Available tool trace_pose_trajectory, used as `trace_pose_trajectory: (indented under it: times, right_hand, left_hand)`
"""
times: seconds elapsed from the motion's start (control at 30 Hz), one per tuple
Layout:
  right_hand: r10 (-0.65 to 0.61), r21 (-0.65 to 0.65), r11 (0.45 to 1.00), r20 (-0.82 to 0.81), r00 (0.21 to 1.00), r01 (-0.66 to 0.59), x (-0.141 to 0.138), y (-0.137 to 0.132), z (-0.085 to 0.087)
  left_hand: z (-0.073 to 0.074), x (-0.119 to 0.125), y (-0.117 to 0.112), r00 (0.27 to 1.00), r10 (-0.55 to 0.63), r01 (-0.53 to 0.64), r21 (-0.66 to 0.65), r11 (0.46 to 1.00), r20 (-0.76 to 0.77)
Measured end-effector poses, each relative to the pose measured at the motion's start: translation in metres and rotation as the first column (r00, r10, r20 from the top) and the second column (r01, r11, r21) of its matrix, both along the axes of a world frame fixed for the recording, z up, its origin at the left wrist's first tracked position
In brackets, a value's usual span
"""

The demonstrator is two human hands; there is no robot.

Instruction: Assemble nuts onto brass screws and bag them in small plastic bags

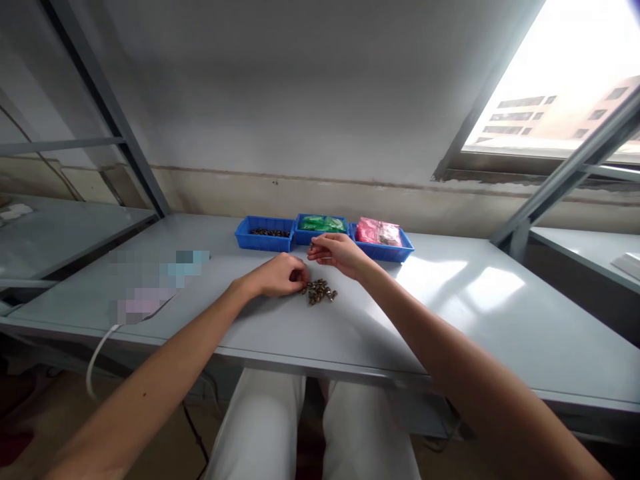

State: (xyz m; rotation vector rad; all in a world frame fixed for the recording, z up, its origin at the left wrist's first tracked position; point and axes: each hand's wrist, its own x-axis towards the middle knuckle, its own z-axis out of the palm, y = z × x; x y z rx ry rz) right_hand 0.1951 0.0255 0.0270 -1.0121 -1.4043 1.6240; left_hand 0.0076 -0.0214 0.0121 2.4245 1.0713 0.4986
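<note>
A small heap of dark metal parts (320, 291) lies on the grey table (450, 313) in front of me. My left hand (281, 275) rests on the table at the heap's left edge, fingers curled in a pinch at the nearest parts. Just above and behind the heap, my right hand (336, 253) hovers with its fingertips pinched on one small dark part. Behind both hands stand three blue bins: the left bin (264, 235) holds more dark parts, the middle bin (321, 227) green bags, the right bin (383, 239) pink bags.
A blurred flat object (150, 283) with a white cable (97, 353) lies at the table's left. Grey shelf posts (107, 107) rise at the left and right. A second table (585, 250) stands at the right, below a bright window (565, 87). My legs show under the table.
</note>
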Motion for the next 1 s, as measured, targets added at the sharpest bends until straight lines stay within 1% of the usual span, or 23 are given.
trace_pose_trajectory:
  times: [0.1, 0.17, 0.23, 0.3, 0.33, 0.4, 0.43, 0.53, 0.63, 0.7, 0.77, 0.83, 0.9, 0.93, 1.0]
  right_hand:
    - [-0.038, 0.118, 0.992, 0.039, 0.999, 0.033, -0.025, 0.018, 0.021]
    - [-0.122, 0.186, 0.976, 0.051, 0.991, 0.111, -0.042, 0.028, 0.038]
    - [-0.211, 0.138, 0.968, 0.012, 0.977, 0.208, -0.056, 0.035, 0.054]
    - [-0.228, 0.080, 0.969, -0.064, 0.972, 0.233, -0.063, 0.037, 0.063]
    - [-0.217, 0.066, 0.972, -0.099, 0.971, 0.224, -0.064, 0.036, 0.064]
    - [-0.177, 0.082, 0.979, -0.130, 0.976, 0.188, -0.060, 0.034, 0.059]
    - [-0.159, 0.103, 0.980, -0.112, 0.981, 0.170, -0.056, 0.032, 0.053]
    - [-0.137, 0.193, 0.973, 0.036, 0.990, 0.128, -0.037, 0.025, 0.032]
    - [-0.123, 0.279, 0.958, 0.179, 0.976, 0.069, -0.015, 0.015, 0.012]
    - [-0.080, 0.311, 0.951, 0.273, 0.959, -0.009, -0.002, 0.008, 0.001]
    - [-0.066, 0.347, 0.936, 0.349, 0.935, -0.063, 0.009, 0.002, -0.011]
    - [-0.088, 0.413, 0.907, 0.378, 0.922, -0.082, 0.017, -0.003, -0.024]
    - [-0.132, 0.482, 0.874, 0.365, 0.922, -0.066, 0.020, -0.007, -0.034]
    - [-0.148, 0.502, 0.863, 0.353, 0.924, -0.054, 0.021, -0.008, -0.038]
    - [-0.163, 0.511, 0.859, 0.339, 0.927, -0.036, 0.021, -0.010, -0.042]
  left_hand:
    - [-0.001, 0.000, 0.000, 0.999, 0.032, -0.032, -0.012, 0.999, -0.009]
    - [-0.001, 0.000, -0.001, 0.999, 0.051, -0.051, -0.006, 0.999, -0.004]
    - [0.000, 0.001, -0.002, 0.998, 0.058, -0.058, -0.002, 0.998, 0.009]
    - [0.000, 0.001, -0.002, 0.998, 0.060, -0.060, 0.007, 0.998, 0.021]
    - [0.001, 0.001, -0.003, 0.998, 0.061, -0.061, 0.012, 0.998, 0.024]
    - [0.001, 0.000, -0.002, 0.998, 0.059, -0.060, 0.015, 0.998, 0.018]
    - [0.001, 0.000, -0.002, 0.998, 0.056, -0.056, 0.010, 0.998, 0.014]
    - [-0.001, -0.001, 0.000, 0.999, 0.041, -0.041, -0.016, 0.999, 0.014]
    - [-0.001, -0.002, 0.000, 0.999, 0.029, -0.028, -0.036, 0.999, 0.030]
    - [-0.001, -0.001, 0.000, 0.999, 0.021, -0.021, -0.011, 1.000, 0.032]
    - [-0.001, -0.002, 0.000, 1.000, 0.016, -0.017, 0.028, 0.999, 0.025]
    - [-0.002, -0.002, 0.000, 1.000, 0.018, -0.019, 0.046, 0.999, 0.023]
    - [-0.003, -0.003, 0.001, 0.999, 0.028, -0.030, 0.038, 0.999, 0.030]
    - [-0.003, -0.003, 0.001, 0.999, 0.034, -0.035, 0.030, 0.999, 0.033]
    - [-0.004, -0.002, 0.002, 0.998, 0.045, -0.046, 0.012, 0.999, 0.036]
